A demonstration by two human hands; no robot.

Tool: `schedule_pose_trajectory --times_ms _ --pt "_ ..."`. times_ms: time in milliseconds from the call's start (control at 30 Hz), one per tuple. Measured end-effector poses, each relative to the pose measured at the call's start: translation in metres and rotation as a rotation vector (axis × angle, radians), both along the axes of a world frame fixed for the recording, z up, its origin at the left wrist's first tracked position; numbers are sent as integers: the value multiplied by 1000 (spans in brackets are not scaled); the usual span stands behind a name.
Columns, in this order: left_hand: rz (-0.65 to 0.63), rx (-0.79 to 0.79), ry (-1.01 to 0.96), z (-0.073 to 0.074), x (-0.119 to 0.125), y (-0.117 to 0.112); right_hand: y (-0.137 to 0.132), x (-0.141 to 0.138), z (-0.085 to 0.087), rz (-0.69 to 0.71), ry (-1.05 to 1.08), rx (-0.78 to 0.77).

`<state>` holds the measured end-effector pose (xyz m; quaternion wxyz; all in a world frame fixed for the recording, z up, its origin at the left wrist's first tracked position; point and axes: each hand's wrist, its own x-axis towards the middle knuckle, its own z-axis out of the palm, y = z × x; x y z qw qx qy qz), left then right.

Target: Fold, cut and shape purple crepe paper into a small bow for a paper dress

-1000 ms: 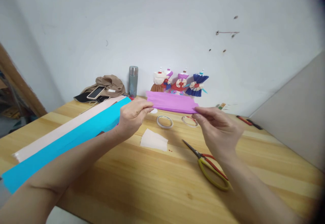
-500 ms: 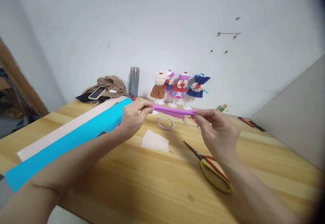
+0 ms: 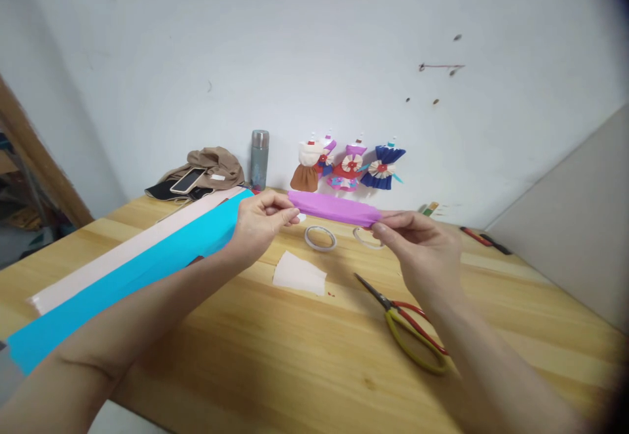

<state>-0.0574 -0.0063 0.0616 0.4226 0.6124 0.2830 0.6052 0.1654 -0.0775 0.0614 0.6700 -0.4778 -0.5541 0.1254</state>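
Observation:
A strip of purple crepe paper [image 3: 335,208] is stretched level between both hands above the wooden table [image 3: 275,355]. My left hand [image 3: 259,221] pinches its left end between thumb and fingers. My right hand [image 3: 423,254] pinches its right end. Below the strip lie two rolls of clear tape [image 3: 320,238] and a small cream paper piece [image 3: 299,273]. Yellow-handled scissors [image 3: 410,329] lie under my right wrist.
Long folded sheets of blue paper [image 3: 132,273] and pale pink paper [image 3: 122,250] lie at the left. At the back wall stand small paper-dressed doll figures [image 3: 348,165], a steel flask [image 3: 259,157] and a brown cloth with a phone [image 3: 187,179]. A grey panel [image 3: 570,231] borders the right.
The purple strip went from a wide upright band to edge-on and now shows as a narrower band, folded or turned between the fingers. Both hands stayed in nearly the same place.

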Motion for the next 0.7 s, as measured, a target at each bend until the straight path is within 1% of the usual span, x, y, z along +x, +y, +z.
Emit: schedule_pose_trajectory --times_ms 200,567,700 --pt "14 19 10 3 0 -3 -2 -2 1 -5 -4 7" --pt "64 112 68 4 -2 -3 0 0 1 -31 -5 46" --pt "43 85 66 3 -2 -2 0 1 1 -43 -15 44"
